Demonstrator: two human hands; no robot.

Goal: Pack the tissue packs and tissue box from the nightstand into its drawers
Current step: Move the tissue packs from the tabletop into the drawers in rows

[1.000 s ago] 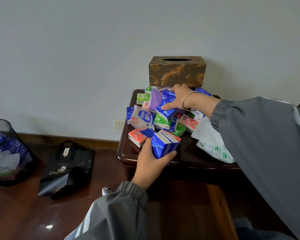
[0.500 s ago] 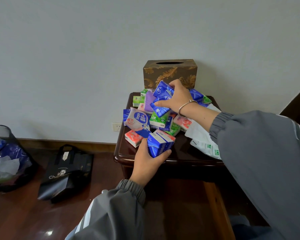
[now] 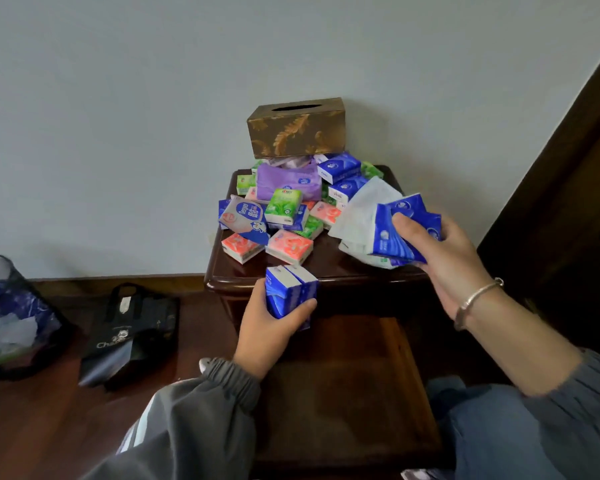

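I get single feed: head camera, wide-angle, worn on person's head, facing forward and down. Nightstand (image 3: 326, 271) at frame centre, close, tissue packs (image 3: 284, 216) heaped on top. Wall (image 3: 153, 98) fills upper half. Open drawer (image 3: 343, 393) lower centre, right beneath lens. Left hand (image 3: 267, 327) centre, right hand (image 3: 444, 258) right of centre, both near lens. Floor (image 3: 49, 427) lower left.

- Plain pale grey-white painted wall (image 3: 118, 116) — softly and evenly lit.
- Dark brown wooden skirting board (image 3: 118, 280) running along the wall's foot.
- Glossy reddish-brown wooden floor (image 3: 42, 427).
- Dark glossy wooden nightstand (image 3: 229, 284) set against the wall, with a rounded top rim and its open drawer (image 3: 343, 393) below.
- Tall dark wooden panel (image 3: 568, 168) slanting up the right edge — whether door or headboard, unclear.
- Black tote bag (image 3: 132, 334) and black mesh waste bin (image 3: 0, 306) on the floor, left.
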